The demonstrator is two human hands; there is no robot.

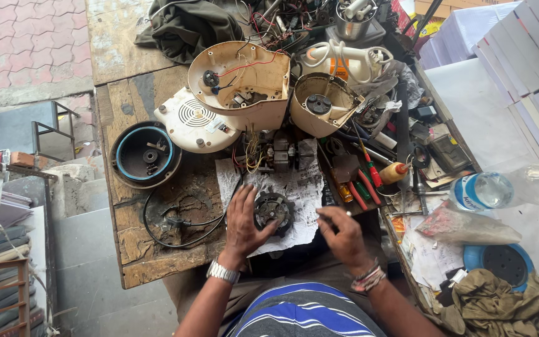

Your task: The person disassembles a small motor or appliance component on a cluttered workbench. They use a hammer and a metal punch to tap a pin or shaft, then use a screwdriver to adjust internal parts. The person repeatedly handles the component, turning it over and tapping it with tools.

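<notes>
Left hand (242, 219) grips the round motor part (274, 211) on the paper (294, 187); right hand (343, 236) pinches a small tool (tip unclear). Keep the part flat and steady.

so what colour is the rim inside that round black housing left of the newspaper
Blue, a ring inside the black housing, clearest in the head view.

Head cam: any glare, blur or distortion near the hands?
Head view: soft even daylight, faint shadows; wide-angle bending at the edges; slight softness on the right hand; left hand and round motor part sharp; white sheets at right near blown out.
</notes>
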